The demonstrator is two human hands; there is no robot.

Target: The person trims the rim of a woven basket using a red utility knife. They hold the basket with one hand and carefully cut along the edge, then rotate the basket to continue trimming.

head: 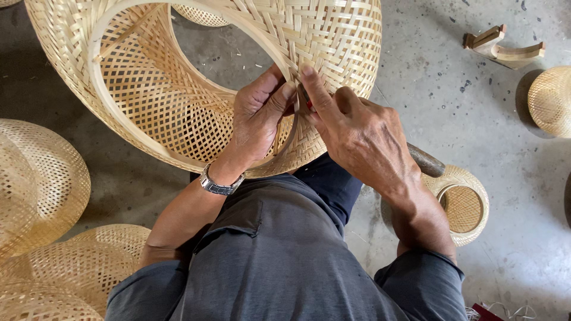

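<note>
A large woven bamboo shade [178,89] is seen filling the upper left and upper middle of the frame, tilted so that its round opening faces the camera, with its lower edge resting against the person's lap. The rim of that opening is gripped by the left hand [259,119] just above the centre of the frame; the fingers are curled shut around the rim and a thin bamboo strip [292,134] that curves down beside it. The right hand [357,134] is pressed against the weave immediately to the right, touching the left one, with its forefinger stretched up along the rim. A tool with a dark wooden handle [425,159] is enclosed in the half-closed right hand, the handle jutting out toward the right. A metal wristwatch [219,183] is worn on the left wrist. Smaller woven shades are seen on the concrete floor [511,178]: one [461,205] at the right middle, several [41,184] at the left edge. Wooden pieces [504,46] lie at the upper right.
</note>
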